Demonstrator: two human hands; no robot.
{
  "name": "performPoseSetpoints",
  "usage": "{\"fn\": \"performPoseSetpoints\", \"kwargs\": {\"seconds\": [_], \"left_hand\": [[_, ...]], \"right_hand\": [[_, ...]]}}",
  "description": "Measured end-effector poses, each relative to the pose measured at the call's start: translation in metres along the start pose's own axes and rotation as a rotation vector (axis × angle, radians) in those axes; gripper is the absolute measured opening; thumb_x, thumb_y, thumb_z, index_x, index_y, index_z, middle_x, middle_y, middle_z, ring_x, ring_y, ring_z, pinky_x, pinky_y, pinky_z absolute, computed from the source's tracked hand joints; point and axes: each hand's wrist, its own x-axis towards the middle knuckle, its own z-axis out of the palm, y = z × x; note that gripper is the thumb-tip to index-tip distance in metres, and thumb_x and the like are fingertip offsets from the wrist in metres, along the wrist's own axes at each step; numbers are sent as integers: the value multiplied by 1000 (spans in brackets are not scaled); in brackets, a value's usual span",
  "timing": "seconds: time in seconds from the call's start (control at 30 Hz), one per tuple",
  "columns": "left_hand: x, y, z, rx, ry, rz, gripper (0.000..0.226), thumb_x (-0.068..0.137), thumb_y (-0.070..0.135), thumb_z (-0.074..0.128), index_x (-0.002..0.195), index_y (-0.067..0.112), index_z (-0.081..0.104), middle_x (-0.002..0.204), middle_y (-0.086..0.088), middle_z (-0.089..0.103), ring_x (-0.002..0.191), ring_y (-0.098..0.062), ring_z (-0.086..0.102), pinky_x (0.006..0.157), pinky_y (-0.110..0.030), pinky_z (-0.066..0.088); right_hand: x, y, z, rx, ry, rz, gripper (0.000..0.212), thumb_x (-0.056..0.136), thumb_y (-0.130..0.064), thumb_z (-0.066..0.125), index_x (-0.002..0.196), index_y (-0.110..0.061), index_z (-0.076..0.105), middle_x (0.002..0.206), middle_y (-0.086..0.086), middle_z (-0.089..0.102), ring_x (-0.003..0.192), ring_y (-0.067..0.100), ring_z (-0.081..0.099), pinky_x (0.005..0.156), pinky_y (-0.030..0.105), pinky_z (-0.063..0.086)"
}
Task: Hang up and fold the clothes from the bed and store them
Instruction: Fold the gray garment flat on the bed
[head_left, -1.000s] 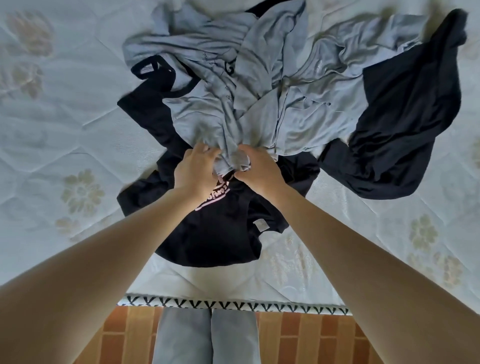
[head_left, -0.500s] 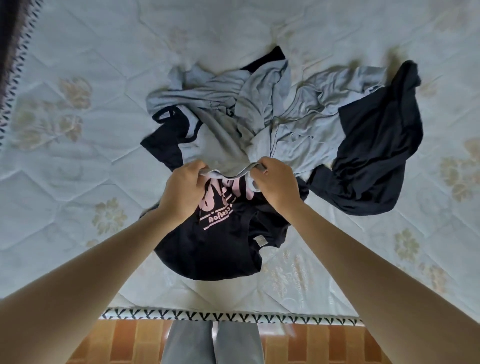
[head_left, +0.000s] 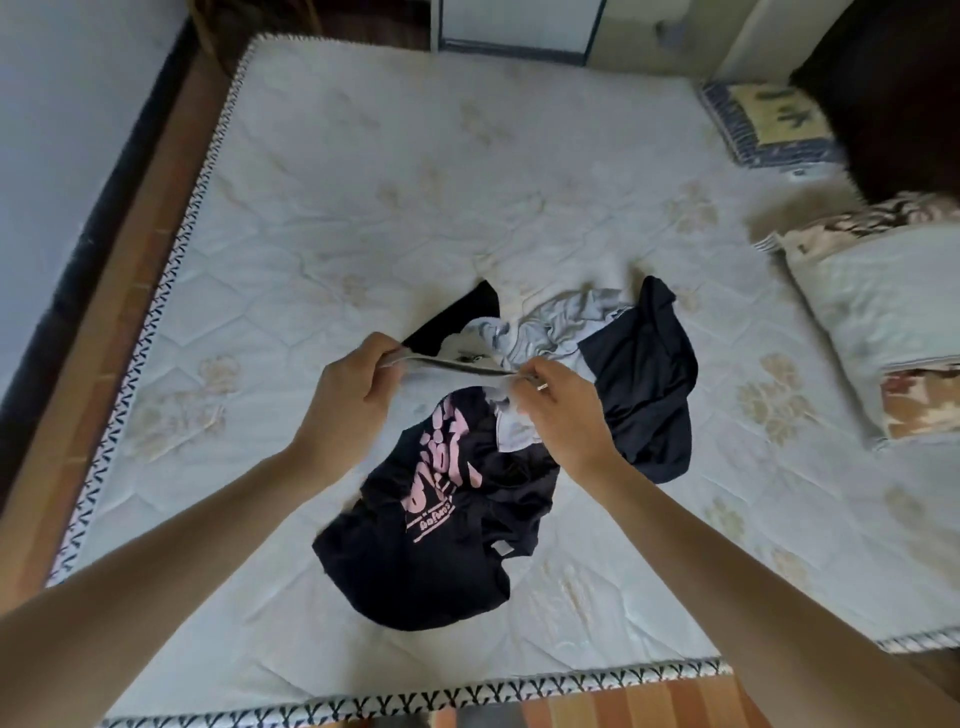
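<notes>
mattress (head_left: 332, 208) | 1 grey garment (head_left: 550, 332), 2 black garments | left grip (head_left: 358, 387), right grip (head_left: 558, 410) pinching grey garment's edge

two bare hands (head_left: 348, 400), one pale grey cotton garment (head_left: 550, 327), two black fabric garments (head_left: 431, 545), one white quilted mattress (head_left: 395, 197), two pillows (head_left: 883, 322)

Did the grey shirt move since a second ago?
Yes. The grey shirt has been lifted off the black printed shirt, uncovering its pink print; both hands, left hand and right hand, hold its edge stretched.
</notes>
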Motion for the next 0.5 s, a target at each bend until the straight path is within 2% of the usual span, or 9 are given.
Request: {"fn": "performPoseSetpoints", "kwargs": {"seconds": [0.1,0.2,0.3,0.4,0.5], "left_hand": [[4,39,-31,-31,49,73,16,98,2,43,96,12,55,69,6,53,59,-1,48,52,-12,34],[6,77,-62,-78,153,158,17,101,8,42,95,16,56,72,4,55,63,2,47,56,-12,34],[9,108,-91,-93,275,249,18,104,15,39,96,15,55,65,7,47,58,-1,44,55,-15,32],[11,134,-117,-108,361,301,21,106,20,38,98,12,55,60,7,39,53,-4,39,53,-17,30],[9,158,-148,-123,383,334,22,106,20,38,98,7,55,64,-7,46,59,-14,41,57,-14,31]], "right_hand": [[-13,-44,-30,141,62,-14,16,88,-18,50,73,-17,56,66,-4,62,67,24,63,70,46,51],[-24,-89,-60,254,102,-10,15,95,-12,47,84,-11,56,81,3,64,64,12,69,76,50,56],[-36,-131,-85,335,139,-89,16,97,-5,45,83,-8,53,75,-1,56,64,17,69,81,46,58],[-48,-168,-105,356,160,-147,19,96,-6,44,79,-12,50,71,0,54,68,26,71,73,41,59],[-60,-201,-122,362,173,-201,20,98,-9,42,81,-15,50,76,5,54,66,28,72,57,30,55]]}}
